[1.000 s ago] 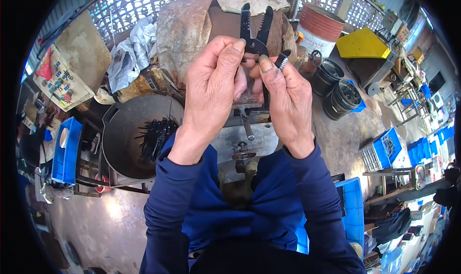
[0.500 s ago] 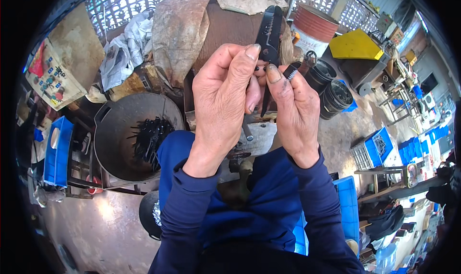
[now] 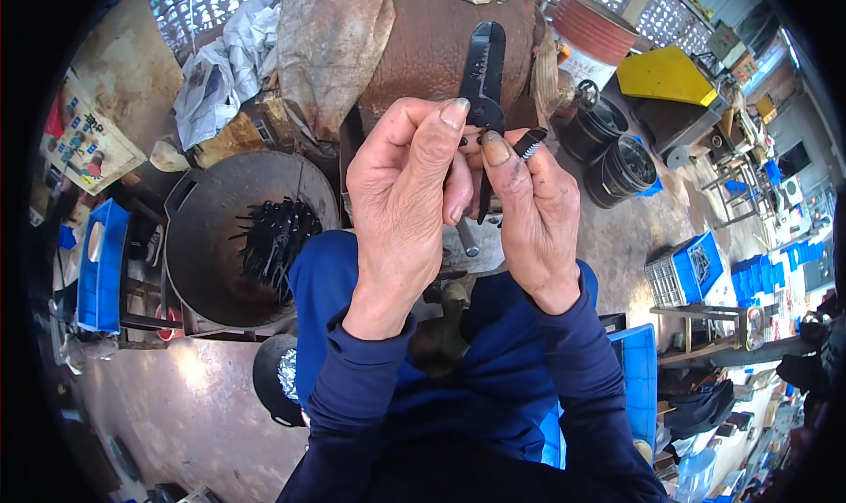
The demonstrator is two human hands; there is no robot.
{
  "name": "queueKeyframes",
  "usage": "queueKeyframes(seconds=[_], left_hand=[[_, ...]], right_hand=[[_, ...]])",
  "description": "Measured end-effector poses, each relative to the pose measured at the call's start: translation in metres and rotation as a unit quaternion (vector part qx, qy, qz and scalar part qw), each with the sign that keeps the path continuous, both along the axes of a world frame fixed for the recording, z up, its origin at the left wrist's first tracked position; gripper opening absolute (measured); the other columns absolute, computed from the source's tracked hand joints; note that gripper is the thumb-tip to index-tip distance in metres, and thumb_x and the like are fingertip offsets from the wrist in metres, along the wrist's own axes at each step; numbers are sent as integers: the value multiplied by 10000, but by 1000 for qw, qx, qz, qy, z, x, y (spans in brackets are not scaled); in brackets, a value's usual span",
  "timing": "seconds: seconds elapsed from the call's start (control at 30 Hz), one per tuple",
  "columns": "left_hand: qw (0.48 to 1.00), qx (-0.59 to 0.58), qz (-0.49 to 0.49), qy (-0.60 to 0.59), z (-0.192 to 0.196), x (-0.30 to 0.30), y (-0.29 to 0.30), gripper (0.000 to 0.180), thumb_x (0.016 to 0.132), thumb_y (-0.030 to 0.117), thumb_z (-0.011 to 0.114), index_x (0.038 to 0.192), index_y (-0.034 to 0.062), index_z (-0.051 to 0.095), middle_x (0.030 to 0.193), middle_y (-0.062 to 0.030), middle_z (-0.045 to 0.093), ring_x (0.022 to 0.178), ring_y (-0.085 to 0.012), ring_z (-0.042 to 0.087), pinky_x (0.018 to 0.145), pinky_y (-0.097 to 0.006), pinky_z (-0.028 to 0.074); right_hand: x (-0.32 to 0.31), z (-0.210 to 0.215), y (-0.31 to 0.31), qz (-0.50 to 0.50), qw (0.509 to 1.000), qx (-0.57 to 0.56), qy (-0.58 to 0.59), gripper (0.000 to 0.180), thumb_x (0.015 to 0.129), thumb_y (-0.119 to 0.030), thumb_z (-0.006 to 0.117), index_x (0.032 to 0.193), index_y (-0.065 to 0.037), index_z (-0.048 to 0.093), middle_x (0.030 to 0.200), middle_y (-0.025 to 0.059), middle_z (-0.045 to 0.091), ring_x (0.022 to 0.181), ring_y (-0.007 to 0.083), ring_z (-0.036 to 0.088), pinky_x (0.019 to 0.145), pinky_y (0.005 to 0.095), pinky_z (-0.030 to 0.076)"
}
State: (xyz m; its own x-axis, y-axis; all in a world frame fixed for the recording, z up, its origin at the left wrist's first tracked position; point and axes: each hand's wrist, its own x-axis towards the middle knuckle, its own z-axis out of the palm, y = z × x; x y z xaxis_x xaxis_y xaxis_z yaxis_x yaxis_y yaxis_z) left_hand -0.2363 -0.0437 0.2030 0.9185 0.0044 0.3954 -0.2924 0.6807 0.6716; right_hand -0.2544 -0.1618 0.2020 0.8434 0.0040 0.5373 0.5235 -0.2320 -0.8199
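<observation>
While both hands pinch the black plier-like tool point(image 3: 483, 80) at upper centre, left hand point(image 3: 407, 205) should steady its shank. Right hand point(image 3: 531, 217) fingertips, also nipping a small ribbed piece point(image 3: 530, 144), do best working slowly, close in.

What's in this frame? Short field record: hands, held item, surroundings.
left hand: left hand raised, fingers pinching the black plier-like tool
right hand: right hand beside it, touching the same tool; a small dark piece sticks out above its fingers
tool pose: roughly upright, handles up
left of hands: round metal basin holding a pile of black tools
far left: blue crate
right: two black buckets, yellow machine cover
clothing: dark blue sleeves
</observation>
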Motion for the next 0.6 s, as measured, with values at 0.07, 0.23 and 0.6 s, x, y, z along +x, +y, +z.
queueKeyframes(seconds=[0.07, 0.23, 0.6], left_hand=[[1000, -1, 12, 7, -3, 3, 3, 205, 1004, 194, 582, 904, 17, 603, 708, -5, 592, 465, -32, 430, 429, -196, 328], [999, 8, 29, 14, -12, 11, 11, 203, 1006, 194, 579, 910, 17, 601, 709, -7, 594, 471, -29, 434, 435, -195, 337], [996, 53, 73, -15, -23, 21, 9, 196, 1014, 194, 565, 968, 8, 605, 694, 11, 564, 492, -10, 427, 446, -177, 331]], right_hand=[[5, -3, 3, 11, 1000, 3, 11, 286, 1032, -263, 525, 1047, -9, 655, 844, 14, 656, 713, 46, 548, 606, 210, 447], [18, -9, 10, 37, 999, 2, 32, 290, 1033, -263, 522, 1045, -4, 650, 850, 15, 657, 717, 46, 543, 613, 212, 442], [33, -27, 13, 39, 999, 31, 11, 263, 1030, -230, 528, 1061, 2, 648, 812, 8, 635, 719, 44, 514, 626, 213, 425]])
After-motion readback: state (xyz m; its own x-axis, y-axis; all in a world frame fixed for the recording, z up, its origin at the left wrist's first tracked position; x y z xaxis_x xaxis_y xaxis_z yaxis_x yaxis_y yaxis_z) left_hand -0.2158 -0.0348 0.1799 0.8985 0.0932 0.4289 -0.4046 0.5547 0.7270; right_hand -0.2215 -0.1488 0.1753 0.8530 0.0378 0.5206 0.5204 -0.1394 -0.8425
